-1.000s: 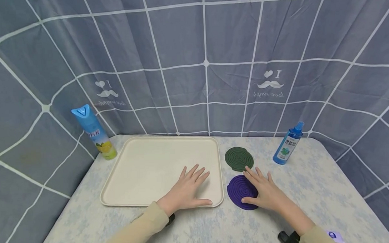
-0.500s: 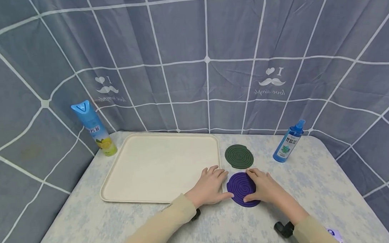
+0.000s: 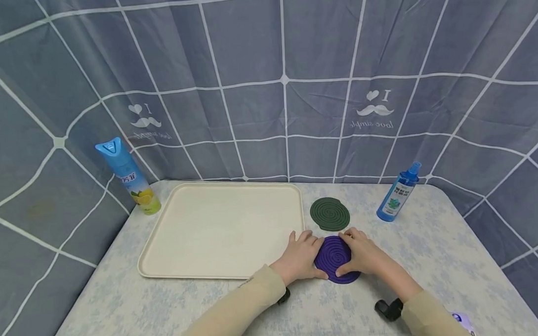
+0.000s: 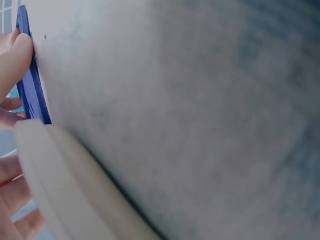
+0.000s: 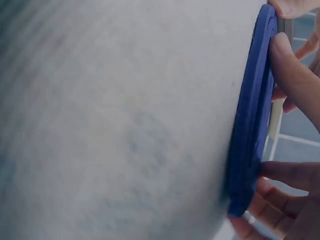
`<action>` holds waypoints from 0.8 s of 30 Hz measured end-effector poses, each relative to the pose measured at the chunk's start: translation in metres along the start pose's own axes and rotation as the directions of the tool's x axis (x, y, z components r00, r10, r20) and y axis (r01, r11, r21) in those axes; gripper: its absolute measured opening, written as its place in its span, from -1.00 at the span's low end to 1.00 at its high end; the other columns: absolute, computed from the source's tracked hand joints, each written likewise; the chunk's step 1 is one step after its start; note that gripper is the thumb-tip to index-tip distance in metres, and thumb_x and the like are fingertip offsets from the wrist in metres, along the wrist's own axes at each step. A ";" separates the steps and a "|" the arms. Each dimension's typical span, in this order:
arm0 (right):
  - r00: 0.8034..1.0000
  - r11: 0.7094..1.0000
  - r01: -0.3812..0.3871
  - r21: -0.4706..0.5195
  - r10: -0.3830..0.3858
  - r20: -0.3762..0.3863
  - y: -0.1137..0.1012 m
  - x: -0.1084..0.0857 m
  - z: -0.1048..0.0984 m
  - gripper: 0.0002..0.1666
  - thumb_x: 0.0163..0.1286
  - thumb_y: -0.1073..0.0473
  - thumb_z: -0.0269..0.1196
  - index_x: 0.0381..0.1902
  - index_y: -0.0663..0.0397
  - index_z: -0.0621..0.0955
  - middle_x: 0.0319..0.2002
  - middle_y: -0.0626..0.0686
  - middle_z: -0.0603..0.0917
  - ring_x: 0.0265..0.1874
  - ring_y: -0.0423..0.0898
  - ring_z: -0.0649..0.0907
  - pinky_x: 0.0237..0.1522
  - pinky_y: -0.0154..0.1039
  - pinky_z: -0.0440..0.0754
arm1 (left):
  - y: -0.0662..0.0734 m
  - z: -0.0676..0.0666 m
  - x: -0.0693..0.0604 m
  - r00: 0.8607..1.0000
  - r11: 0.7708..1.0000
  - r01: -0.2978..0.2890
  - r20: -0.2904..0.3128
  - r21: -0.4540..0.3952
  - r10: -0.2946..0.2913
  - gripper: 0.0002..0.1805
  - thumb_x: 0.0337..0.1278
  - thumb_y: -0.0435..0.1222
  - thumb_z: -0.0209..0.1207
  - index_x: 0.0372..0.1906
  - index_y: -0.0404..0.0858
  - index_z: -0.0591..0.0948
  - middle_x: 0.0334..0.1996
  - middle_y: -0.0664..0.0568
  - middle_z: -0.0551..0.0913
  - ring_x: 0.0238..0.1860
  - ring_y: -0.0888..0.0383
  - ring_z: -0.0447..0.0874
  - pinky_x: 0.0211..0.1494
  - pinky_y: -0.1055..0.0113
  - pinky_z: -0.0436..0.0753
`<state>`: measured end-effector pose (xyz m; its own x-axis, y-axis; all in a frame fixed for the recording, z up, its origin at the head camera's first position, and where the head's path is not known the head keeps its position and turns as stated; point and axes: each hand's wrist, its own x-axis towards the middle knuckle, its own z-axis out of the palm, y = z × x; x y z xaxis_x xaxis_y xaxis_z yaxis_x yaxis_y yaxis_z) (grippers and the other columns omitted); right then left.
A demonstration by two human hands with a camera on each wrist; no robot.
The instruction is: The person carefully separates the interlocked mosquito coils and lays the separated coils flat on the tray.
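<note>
A round purple coaster (image 3: 332, 257) with a spiral pattern lies on the table, right of a cream tray (image 3: 181, 273). At its right side my right hand (image 3: 363, 253) grips it, thumb on the top and other fingers round the far edge. My left hand (image 3: 301, 258) is at the coaster's left edge, its thumb touching the rim and its fingers over the tray's right edge. In the right wrist view the coaster (image 5: 252, 110) shows edge-on. A matching dark green coaster (image 3: 330, 214) lies just behind the purple one.
A blue spray bottle (image 3: 396, 195) stands at the back right. At the back left stands a blue and yellow aerosol can (image 3: 129, 175). A grey checked curtain (image 3: 258, 114) hangs behind the table. Part of a small purple packet (image 3: 462, 321) shows near the right sleeve.
My left hand has moved right from above the tray to the purple coaster's left edge. The right hand has drawn its fingers in around the coaster's right side.
</note>
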<state>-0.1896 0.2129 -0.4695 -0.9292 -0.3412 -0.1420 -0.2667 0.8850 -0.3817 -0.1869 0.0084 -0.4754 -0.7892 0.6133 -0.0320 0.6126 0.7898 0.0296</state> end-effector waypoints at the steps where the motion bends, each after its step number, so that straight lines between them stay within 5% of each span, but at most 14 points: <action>1: 1.000 0.999 -0.004 0.033 0.004 -0.003 0.002 0.002 0.000 0.17 -0.15 -0.14 0.62 0.29 0.41 0.42 0.06 0.26 0.47 0.03 0.18 0.51 0.03 0.18 0.61 | 0.000 -0.001 0.000 1.000 1.000 -0.004 0.001 -0.009 0.004 0.01 -0.08 0.33 0.30 0.42 -0.15 0.37 0.27 0.08 0.53 0.39 0.06 0.31 0.38 -0.16 0.38; 8: 0.998 0.956 -0.067 0.284 0.070 0.002 0.012 0.019 -0.006 -0.31 0.06 0.16 0.53 0.08 0.36 0.51 -0.10 0.24 0.61 -0.15 0.07 0.63 -0.10 0.04 0.68 | 0.000 0.001 0.003 0.999 0.998 -0.027 -0.019 -0.053 0.026 0.01 -0.11 0.26 0.38 0.41 -0.18 0.37 0.20 0.03 0.54 0.29 0.11 0.43 0.42 0.04 0.40; 13: 0.991 0.881 -0.133 0.455 0.121 0.056 0.016 0.022 -0.007 -0.42 0.10 0.29 0.48 0.01 0.32 0.45 -0.15 0.27 0.70 -0.23 0.03 0.70 -0.19 -0.06 0.70 | 0.003 0.002 0.004 0.998 0.992 -0.058 -0.047 -0.115 0.053 0.06 -0.14 0.18 0.45 0.44 -0.22 0.30 0.13 0.01 0.52 0.11 0.16 0.54 0.27 0.37 0.50; 16: 0.987 0.838 -0.159 0.522 0.138 0.079 0.018 0.023 -0.009 -0.43 0.10 0.32 0.47 0.02 0.32 0.45 -0.16 0.27 0.73 -0.25 -0.01 0.72 -0.22 -0.12 0.71 | 0.003 0.000 0.003 0.998 0.976 -0.059 -0.042 -0.207 0.052 0.09 -0.16 0.09 0.50 0.47 -0.23 0.25 0.15 -0.03 0.46 0.09 0.14 0.56 0.22 0.40 0.55; 20: 0.985 0.815 -0.171 0.554 0.147 0.088 0.017 0.021 -0.015 -0.41 0.14 0.30 0.45 0.09 0.34 0.48 -0.14 0.23 0.72 -0.27 -0.05 0.71 -0.25 -0.16 0.71 | 0.001 -0.003 0.002 0.999 0.929 -0.036 -0.033 -0.367 0.026 0.09 -0.12 -0.01 0.51 0.49 -0.25 0.18 0.19 -0.07 0.37 0.16 0.09 0.53 0.26 0.37 0.55; 24: 0.988 0.800 -0.156 0.579 0.139 0.073 0.011 0.017 -0.023 -0.40 0.19 0.26 0.42 0.15 0.36 0.51 -0.10 0.23 0.71 -0.23 -0.07 0.70 -0.20 -0.17 0.71 | -0.004 -0.008 0.001 0.997 0.828 0.016 -0.056 -0.561 -0.057 0.05 -0.04 -0.08 0.48 0.49 -0.26 0.15 0.24 -0.09 0.34 0.23 0.06 0.48 0.31 0.30 0.53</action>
<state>-0.2144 0.2239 -0.4550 -0.9363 -0.2365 -0.2597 0.0793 0.5780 -0.8122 -0.1909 0.0058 -0.4680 -0.8238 0.5664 0.0220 0.4704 0.6615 0.5840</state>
